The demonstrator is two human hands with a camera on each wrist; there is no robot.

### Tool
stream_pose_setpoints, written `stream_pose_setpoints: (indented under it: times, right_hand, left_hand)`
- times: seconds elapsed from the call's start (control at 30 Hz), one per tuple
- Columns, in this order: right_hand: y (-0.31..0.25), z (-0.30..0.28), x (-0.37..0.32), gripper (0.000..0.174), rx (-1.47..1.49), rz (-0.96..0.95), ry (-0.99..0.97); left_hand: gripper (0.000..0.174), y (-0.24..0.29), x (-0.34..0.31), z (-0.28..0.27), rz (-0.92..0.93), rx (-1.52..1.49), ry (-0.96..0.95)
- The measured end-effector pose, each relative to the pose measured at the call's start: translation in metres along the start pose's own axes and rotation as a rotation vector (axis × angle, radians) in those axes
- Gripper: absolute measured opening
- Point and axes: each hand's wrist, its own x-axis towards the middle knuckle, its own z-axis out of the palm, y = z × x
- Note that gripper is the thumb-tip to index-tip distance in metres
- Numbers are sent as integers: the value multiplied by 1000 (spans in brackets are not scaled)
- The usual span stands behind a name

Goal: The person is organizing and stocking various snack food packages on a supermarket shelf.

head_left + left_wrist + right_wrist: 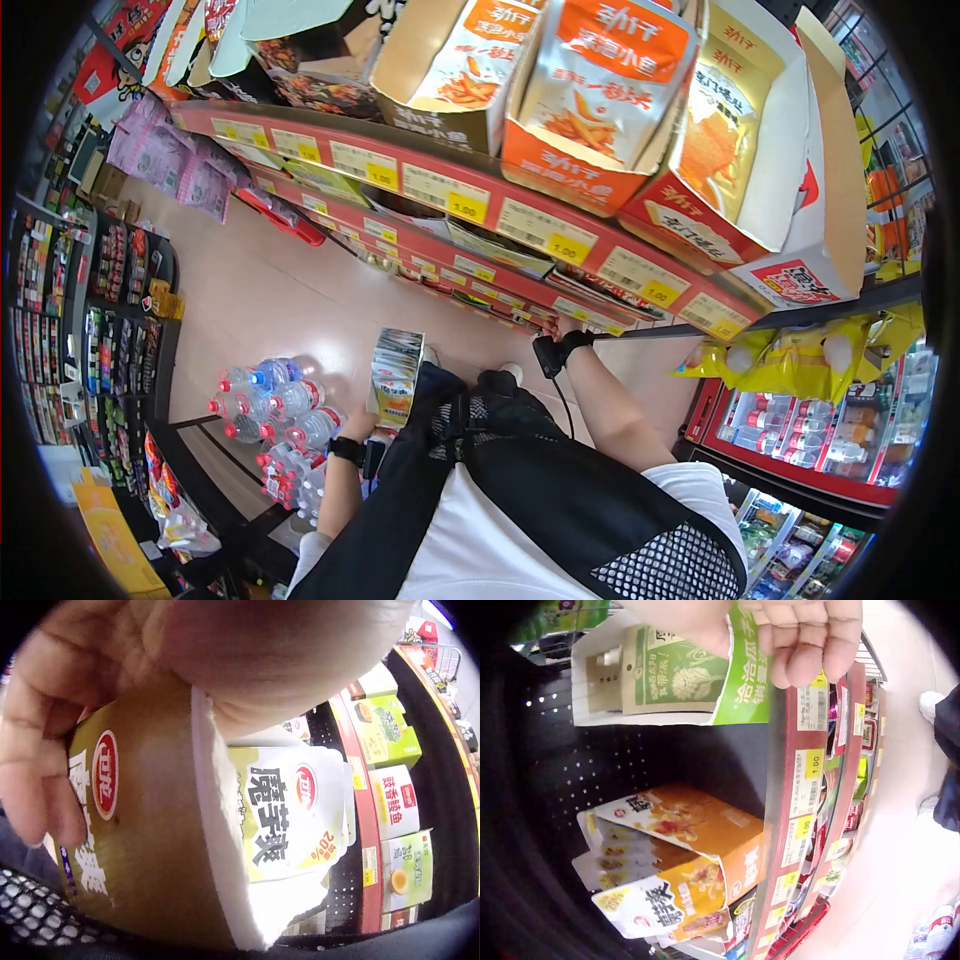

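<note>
In the left wrist view, my left hand (90,667) grips a brown cardboard display box (150,817) by its side. White and olive snack packets (292,810) stand inside it, showing at the torn white edge. From the head view, the left hand (364,424) holds this box low, close to the body. My right hand (802,634) is at the front of a green sunflower seed box (742,682) on a shelf, its loosely bent fingers overlapping the box edge and price rail. In the head view the right hand (562,328) is partly hidden by the shelf.
An orange snack box (705,855) stands on the same shelf, behind a red price rail (799,780). Open snack boxes (600,90) line the upper shelf. Bottled drinks (290,400) stand on the floor to the left, and a red-framed fridge (710,420) is at right.
</note>
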Motion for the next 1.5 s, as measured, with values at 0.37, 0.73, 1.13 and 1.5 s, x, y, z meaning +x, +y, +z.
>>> stream_pose_setpoints:
  times: [0.37, 0.73, 1.13, 1.5]
  right_hand:
    - [3, 93, -30, 30, -27, -27, 47]
    - [8, 91, -114, 48, -344, -83, -35]
    - [94, -40, -232, 38, -761, -301, 103]
    - [43, -39, -290, 36, -857, -522, 206]
  left_hand:
    - [49, -7, 58, -73, 44, -43, -102]
    - [50, 126, 90, -17, 134, 572, -448]
    - [47, 148, 159, 147, -34, 869, -892]
    - [29, 152, 136, 227, 92, 501, -799]
